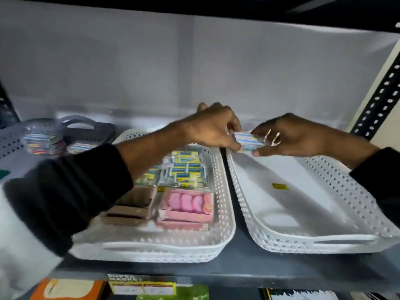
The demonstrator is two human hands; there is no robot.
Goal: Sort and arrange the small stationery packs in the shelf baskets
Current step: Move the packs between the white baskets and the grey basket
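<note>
Nearest, along the front edge of the dark shelf (238,269), a label strip (141,282) with yellow and white price tags hangs at the lip, its print too blurred to read beyond "SUPER MARKET".

Two white perforated baskets stand side by side on the shelf, close together but not touching. The left basket (223,213) is partly filled: near its front lie two pink packs (186,204), one stacked on the other, with brown cardboard packs (132,208) just beside them on the left. Behind these, toward the back of the basket, sits a cluster of yellow-and-blue packs (184,167). The right basket (244,202) holds only a small yellow sticker (279,186) on its floor.

Both black sleeves reach in from the front corners. The left sleeve (65,195) crosses above the left basket.

Over the far left corner of the right basket, the two hands meet on one small blue-and-white pack (249,142). The left hand (212,126) pinches its left end between thumb and fingers; the right hand (290,135) pinches its right end the same way, with rings on the fingers. The pack is held in the air above the basket rim.

At the far left end of the shelf, a grey basket (91,128) and another white one (13,137) hold more colourful packs (43,141), blurred.
</note>
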